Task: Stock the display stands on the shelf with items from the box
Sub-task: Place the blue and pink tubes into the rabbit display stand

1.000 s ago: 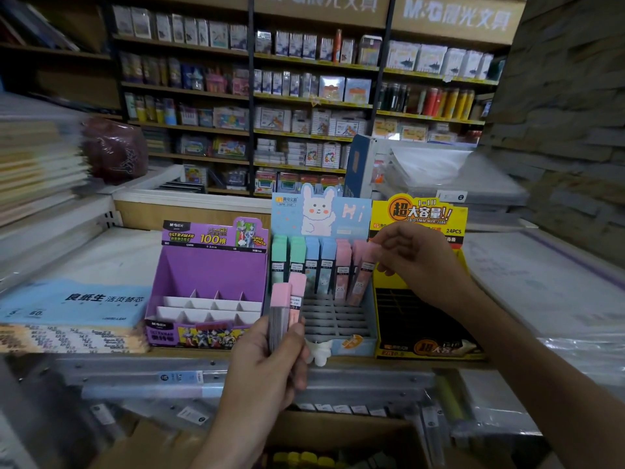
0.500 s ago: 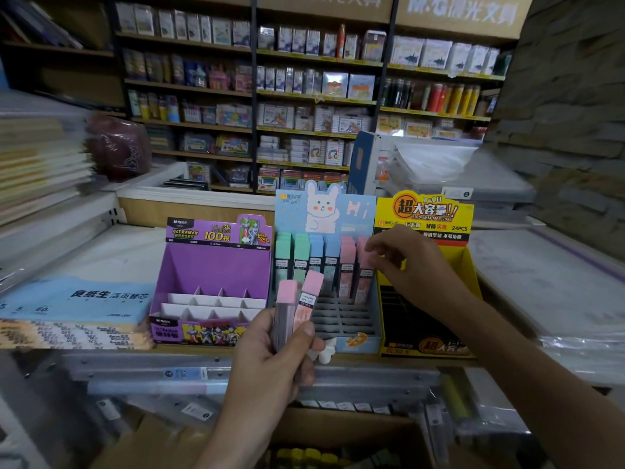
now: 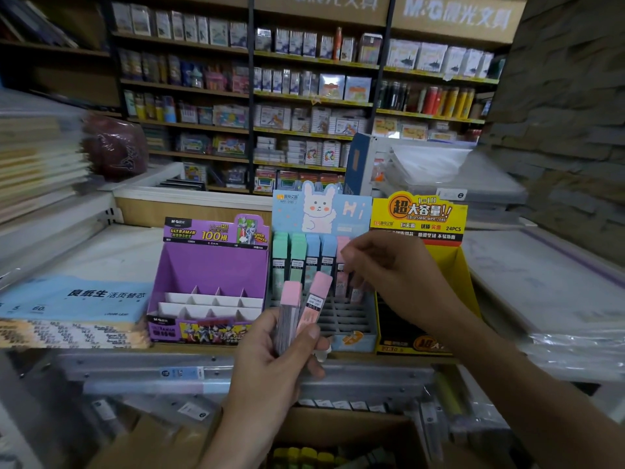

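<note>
My left hand point(image 3: 270, 360) grips two pink lead cases point(image 3: 306, 301) upright in front of the shelf edge. Behind them stands the blue rabbit display stand point(image 3: 351, 211), its back row filled with green, blue and pink cases point(image 3: 297, 255) and its front slots bare. My right hand point(image 3: 395, 269) hovers with loosely curled fingers in front of the stand's pink cases and partly hides them; nothing shows between its fingers. A purple display stand point(image 3: 216, 265) with bare dividers is on the left, and a yellow one point(image 3: 419, 214) is on the right. The cardboard box point(image 3: 338, 431) lies below the shelf.
Blue paper packs point(image 3: 74, 299) are stacked left of the purple stand. Plastic-wrapped sheets point(image 3: 548, 286) lie to the right. Metal shelf rails point(image 3: 169, 370) run under the stands. Stocked stationery shelves point(image 3: 304, 96) fill the back wall.
My right hand has left the pink case it set in the blue stand and has drifted left and slightly down. My left hand has lifted its two pink cases a little.
</note>
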Available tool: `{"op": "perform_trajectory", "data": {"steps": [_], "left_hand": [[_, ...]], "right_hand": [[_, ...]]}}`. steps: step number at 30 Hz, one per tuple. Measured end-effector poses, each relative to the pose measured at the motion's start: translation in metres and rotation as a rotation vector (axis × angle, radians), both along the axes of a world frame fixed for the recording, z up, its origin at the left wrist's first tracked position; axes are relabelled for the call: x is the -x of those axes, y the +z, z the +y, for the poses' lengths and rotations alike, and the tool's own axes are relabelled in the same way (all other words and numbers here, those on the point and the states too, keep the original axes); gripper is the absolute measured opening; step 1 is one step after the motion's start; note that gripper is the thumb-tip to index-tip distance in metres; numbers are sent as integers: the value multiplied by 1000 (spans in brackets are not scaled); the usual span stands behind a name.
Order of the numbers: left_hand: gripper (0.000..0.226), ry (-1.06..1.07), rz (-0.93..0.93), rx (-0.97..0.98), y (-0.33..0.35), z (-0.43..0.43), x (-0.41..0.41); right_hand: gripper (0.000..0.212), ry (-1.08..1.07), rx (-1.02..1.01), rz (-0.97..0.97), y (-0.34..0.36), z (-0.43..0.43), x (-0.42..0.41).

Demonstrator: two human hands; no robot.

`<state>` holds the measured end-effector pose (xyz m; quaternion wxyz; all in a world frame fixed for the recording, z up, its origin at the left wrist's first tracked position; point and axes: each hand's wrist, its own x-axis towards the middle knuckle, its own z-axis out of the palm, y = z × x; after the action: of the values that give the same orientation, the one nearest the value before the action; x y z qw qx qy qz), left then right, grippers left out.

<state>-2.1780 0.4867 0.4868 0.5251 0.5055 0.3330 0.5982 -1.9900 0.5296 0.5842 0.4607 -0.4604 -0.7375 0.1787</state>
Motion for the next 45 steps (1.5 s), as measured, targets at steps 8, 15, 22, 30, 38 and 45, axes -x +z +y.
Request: {"op": "perform_trajectory", "data": {"steps": [8, 15, 22, 30, 38, 45], "left_hand": [[7, -14, -40, -20, 3, -6, -3], [9, -19, -22, 3, 4, -9, -1], [30, 33, 41, 32, -2, -7, 8], [31, 37, 20, 57, -3, -6, 12], [27, 43, 32, 69, -5, -4, 16], [30, 32, 50, 88, -3, -5, 14]], "right_hand": [[13, 126, 165, 75, -14, -3, 11], [10, 155, 155, 109, -8, -4, 9], [9, 0, -90, 65, 16, 11, -14], [9, -112, -145, -182, 15, 31, -23], [11, -122, -183, -332, 10, 33, -26], [16, -120, -183, -334, 4, 42, -23]]}}
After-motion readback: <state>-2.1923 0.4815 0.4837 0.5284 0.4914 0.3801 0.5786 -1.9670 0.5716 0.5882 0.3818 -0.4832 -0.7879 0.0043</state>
